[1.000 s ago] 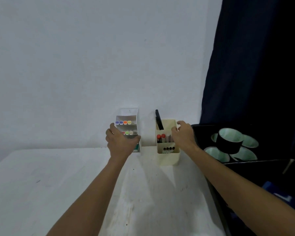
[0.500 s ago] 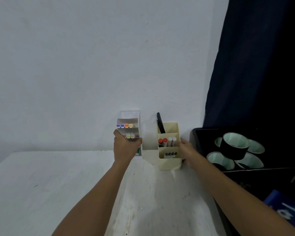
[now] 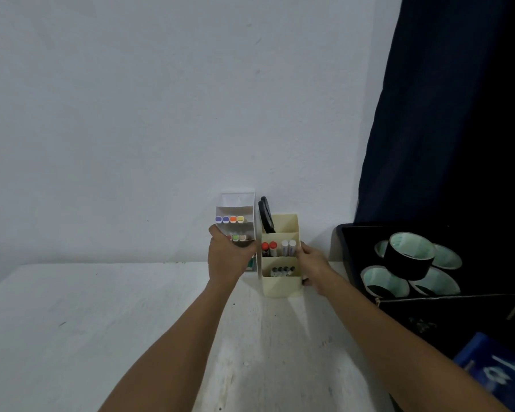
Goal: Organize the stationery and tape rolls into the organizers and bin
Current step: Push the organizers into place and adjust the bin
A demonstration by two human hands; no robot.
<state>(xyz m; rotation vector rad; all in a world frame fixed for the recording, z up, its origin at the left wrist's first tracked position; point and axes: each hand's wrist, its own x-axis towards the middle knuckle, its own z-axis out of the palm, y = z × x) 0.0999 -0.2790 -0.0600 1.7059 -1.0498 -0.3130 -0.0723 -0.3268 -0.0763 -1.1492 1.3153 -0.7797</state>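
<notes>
A white tiered organizer [image 3: 238, 203] with coloured markers stands against the wall. My left hand [image 3: 228, 258] grips its front. Right beside it stands a cream organizer [image 3: 281, 285] holding red and white markers, small black pens and a black tool [image 3: 265, 215] in its rear slot. My right hand [image 3: 312, 264] holds the cream organizer's right side, fingers wrapped round its edge. The two organizers stand side by side, nearly touching. At the right, a black bin [image 3: 344, 248] holds several black tape rolls [image 3: 409, 257].
The white table [image 3: 101, 322] runs left and toward me. A dark curtain [image 3: 458, 114] hangs at the right behind the bin. A blue object with white markings [image 3: 494, 373] lies at the lower right, beside a dark box edge.
My right hand slid from the cream organizer's top to its right side and pushed it left toward the white organizer. My left hand stayed on the white organizer.
</notes>
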